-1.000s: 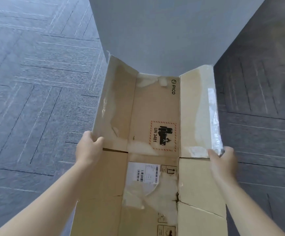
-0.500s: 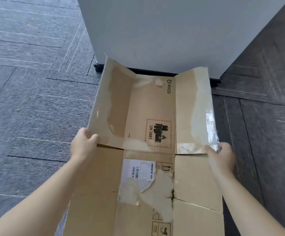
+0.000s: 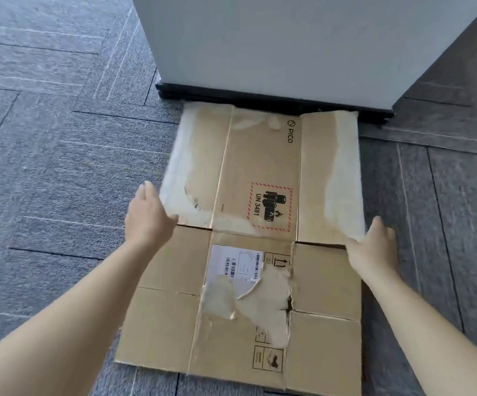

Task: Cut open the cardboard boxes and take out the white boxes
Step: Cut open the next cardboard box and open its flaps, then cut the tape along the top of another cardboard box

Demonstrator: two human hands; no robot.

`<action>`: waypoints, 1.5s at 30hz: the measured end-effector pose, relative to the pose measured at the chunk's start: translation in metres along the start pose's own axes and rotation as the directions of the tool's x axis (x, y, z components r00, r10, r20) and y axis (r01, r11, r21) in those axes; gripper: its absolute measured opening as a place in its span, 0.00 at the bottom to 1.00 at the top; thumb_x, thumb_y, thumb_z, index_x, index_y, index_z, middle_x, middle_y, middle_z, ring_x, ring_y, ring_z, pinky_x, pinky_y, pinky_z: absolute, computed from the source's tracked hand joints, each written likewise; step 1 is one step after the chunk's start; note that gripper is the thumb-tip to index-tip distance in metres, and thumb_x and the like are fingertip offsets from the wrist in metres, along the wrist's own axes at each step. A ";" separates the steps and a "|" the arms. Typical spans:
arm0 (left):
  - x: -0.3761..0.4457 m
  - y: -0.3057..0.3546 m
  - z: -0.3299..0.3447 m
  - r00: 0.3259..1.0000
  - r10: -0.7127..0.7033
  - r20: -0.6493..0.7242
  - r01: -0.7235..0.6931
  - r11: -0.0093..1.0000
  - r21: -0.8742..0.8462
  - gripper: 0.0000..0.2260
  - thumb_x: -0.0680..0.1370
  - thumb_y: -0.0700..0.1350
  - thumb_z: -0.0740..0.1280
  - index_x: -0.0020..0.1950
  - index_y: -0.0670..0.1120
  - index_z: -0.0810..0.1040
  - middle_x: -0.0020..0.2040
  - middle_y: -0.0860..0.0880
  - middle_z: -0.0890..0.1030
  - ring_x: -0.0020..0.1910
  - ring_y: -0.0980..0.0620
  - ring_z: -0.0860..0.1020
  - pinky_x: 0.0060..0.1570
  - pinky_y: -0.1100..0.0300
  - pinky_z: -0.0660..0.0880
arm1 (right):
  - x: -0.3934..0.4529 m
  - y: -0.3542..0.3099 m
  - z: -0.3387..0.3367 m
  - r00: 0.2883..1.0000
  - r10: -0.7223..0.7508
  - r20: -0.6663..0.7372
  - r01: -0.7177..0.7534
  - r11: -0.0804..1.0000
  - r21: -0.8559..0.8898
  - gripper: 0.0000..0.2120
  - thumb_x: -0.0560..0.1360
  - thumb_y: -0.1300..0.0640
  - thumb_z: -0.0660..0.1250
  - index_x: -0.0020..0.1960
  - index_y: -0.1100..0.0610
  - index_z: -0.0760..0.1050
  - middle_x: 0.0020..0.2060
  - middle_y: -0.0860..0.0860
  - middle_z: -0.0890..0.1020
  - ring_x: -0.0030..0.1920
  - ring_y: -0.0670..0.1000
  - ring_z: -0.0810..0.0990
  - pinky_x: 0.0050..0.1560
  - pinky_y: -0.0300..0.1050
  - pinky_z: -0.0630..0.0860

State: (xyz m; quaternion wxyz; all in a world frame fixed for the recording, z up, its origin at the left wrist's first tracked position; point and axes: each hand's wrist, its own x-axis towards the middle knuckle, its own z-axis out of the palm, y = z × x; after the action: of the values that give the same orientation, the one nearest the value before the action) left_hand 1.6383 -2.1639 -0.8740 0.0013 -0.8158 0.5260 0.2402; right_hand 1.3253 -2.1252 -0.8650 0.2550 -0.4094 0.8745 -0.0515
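— How is the cardboard box laid out?

— It is seen flattened on the grey carpet, with its long axis running straight away from the person. The far edge is set against the black base of a white cabinet, and the near edge is found between the forearms.

— Which way is the printing turned?

— The "PICO" logo and the red-hatched "UN 3481" battery label are printed along the long axis, so they are read sideways. A white shipping label is stuck below the middle fold, and a torn patch of stripped paper is spread beneath it. Pale strips of peeled surface are seen along both far flaps.

— And the hands?

— The left hand is held at the left edge of the box, beside the slit between the far and near flaps. Its fingers are stretched out and nothing is gripped; whether the cardboard is actually touched cannot be told, as the hand is blurred. The right hand is placed at the matching slit on the right edge, fingers straight and spread, laid flat at the corner of the far right flap. The box is thus spanned between the two hands across its short axis
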 end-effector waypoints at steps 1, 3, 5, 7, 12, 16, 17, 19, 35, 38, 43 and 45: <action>-0.006 0.004 -0.004 0.999 0.046 0.022 -0.047 0.995 0.084 0.35 0.76 0.48 0.66 0.75 0.38 0.50 0.76 0.42 0.54 0.74 0.44 0.56 0.70 0.50 0.57 | -0.003 -0.003 -0.005 0.999 -0.037 0.014 0.037 0.998 -0.047 0.28 0.76 0.60 0.61 0.73 0.62 0.55 0.68 0.62 0.63 0.67 0.62 0.65 0.61 0.53 0.67; -0.021 0.016 -0.016 0.984 0.163 0.068 -0.174 0.957 0.232 0.32 0.79 0.52 0.61 0.75 0.40 0.50 0.77 0.43 0.52 0.75 0.46 0.54 0.71 0.52 0.56 | -0.013 -0.011 -0.019 0.993 -0.103 0.060 0.108 0.991 -0.079 0.27 0.77 0.60 0.60 0.73 0.61 0.55 0.69 0.60 0.63 0.67 0.60 0.64 0.62 0.53 0.67; -0.044 0.032 -0.038 0.959 0.255 0.123 -0.282 0.905 0.319 0.31 0.80 0.53 0.58 0.76 0.41 0.50 0.77 0.45 0.52 0.76 0.47 0.52 0.72 0.54 0.53 | -0.028 -0.022 -0.045 0.984 -0.134 0.115 0.140 0.989 -0.050 0.25 0.78 0.59 0.59 0.73 0.60 0.56 0.70 0.58 0.63 0.68 0.59 0.64 0.63 0.53 0.66; -0.071 0.054 -0.073 0.935 0.311 0.172 -0.354 0.858 0.372 0.28 0.80 0.54 0.57 0.75 0.43 0.53 0.76 0.47 0.54 0.75 0.49 0.52 0.72 0.55 0.52 | -0.049 -0.034 -0.085 0.974 -0.159 0.158 0.164 0.986 -0.015 0.26 0.78 0.57 0.58 0.74 0.60 0.55 0.71 0.57 0.61 0.70 0.58 0.62 0.66 0.54 0.64; -0.149 0.132 -0.206 0.870 0.435 0.233 -0.493 0.744 0.450 0.23 0.80 0.53 0.56 0.72 0.46 0.59 0.73 0.50 0.62 0.73 0.51 0.59 0.69 0.56 0.57 | -0.108 -0.065 -0.235 0.957 -0.195 0.213 0.194 0.981 0.026 0.23 0.80 0.56 0.56 0.73 0.59 0.58 0.70 0.57 0.64 0.68 0.57 0.65 0.66 0.51 0.65; -0.217 0.204 -0.334 0.825 0.509 0.246 -0.563 0.700 0.439 0.22 0.80 0.53 0.56 0.72 0.46 0.62 0.72 0.50 0.65 0.72 0.51 0.61 0.68 0.56 0.58 | -0.161 -0.096 -0.386 0.953 -0.226 0.202 0.212 0.973 0.092 0.22 0.80 0.55 0.56 0.72 0.59 0.59 0.70 0.56 0.64 0.68 0.57 0.65 0.65 0.49 0.64; -0.233 0.221 -0.365 0.812 0.530 0.242 -0.579 0.689 0.435 0.22 0.80 0.53 0.56 0.71 0.46 0.62 0.72 0.51 0.65 0.72 0.51 0.61 0.68 0.56 0.57 | -0.173 -0.102 -0.423 0.953 -0.242 0.182 0.228 0.969 0.095 0.23 0.80 0.54 0.56 0.72 0.58 0.59 0.70 0.55 0.64 0.69 0.56 0.65 0.65 0.49 0.64; -0.263 0.257 -0.423 0.782 0.583 0.223 -0.615 0.662 0.428 0.22 0.80 0.53 0.56 0.71 0.46 0.63 0.72 0.51 0.65 0.72 0.51 0.61 0.69 0.57 0.57 | -0.195 -0.111 -0.496 0.954 -0.273 0.123 0.263 0.960 0.091 0.22 0.80 0.54 0.56 0.72 0.58 0.59 0.71 0.54 0.64 0.69 0.55 0.65 0.66 0.50 0.64; -0.461 0.408 -0.545 0.368 0.866 0.339 -0.905 0.251 0.343 0.21 0.80 0.52 0.56 0.71 0.45 0.64 0.73 0.48 0.64 0.71 0.48 0.63 0.68 0.53 0.60 | -0.383 -0.007 -0.727 0.969 -0.015 -0.245 0.005 0.999 -0.041 0.22 0.80 0.53 0.56 0.71 0.58 0.61 0.69 0.54 0.66 0.66 0.55 0.68 0.63 0.48 0.68; -0.506 0.423 -0.533 0.205 0.894 0.399 -0.948 0.080 0.307 0.20 0.80 0.52 0.56 0.70 0.45 0.65 0.70 0.48 0.67 0.68 0.49 0.67 0.65 0.54 0.63 | -0.431 0.034 -0.724 0.949 0.101 -0.299 -0.138 0.985 -0.104 0.21 0.80 0.52 0.56 0.70 0.59 0.63 0.67 0.55 0.68 0.66 0.55 0.68 0.65 0.47 0.67; -0.601 0.437 -0.507 -0.062 0.864 0.500 -0.959 -0.190 0.210 0.20 0.80 0.52 0.56 0.70 0.45 0.64 0.70 0.49 0.67 0.68 0.49 0.66 0.65 0.55 0.62 | -0.526 0.094 -0.712 0.872 0.334 -0.358 -0.384 0.920 -0.077 0.19 0.79 0.52 0.55 0.67 0.58 0.65 0.64 0.54 0.71 0.64 0.55 0.70 0.62 0.46 0.66; -0.648 0.436 -0.495 -0.171 0.831 0.530 -0.940 -0.298 0.165 0.20 0.80 0.51 0.57 0.70 0.45 0.65 0.69 0.49 0.68 0.67 0.48 0.67 0.64 0.55 0.63 | -0.569 0.120 -0.705 0.815 0.442 -0.375 -0.480 0.877 -0.007 0.18 0.79 0.52 0.55 0.66 0.58 0.67 0.62 0.54 0.73 0.62 0.55 0.72 0.61 0.46 0.67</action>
State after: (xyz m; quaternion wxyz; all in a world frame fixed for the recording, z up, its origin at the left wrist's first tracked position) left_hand 1.2423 -1.9293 -0.0716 0.0932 -0.0528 0.9910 0.0800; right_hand 1.2027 -1.7072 -0.0610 0.0732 -0.1809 0.9806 -0.0184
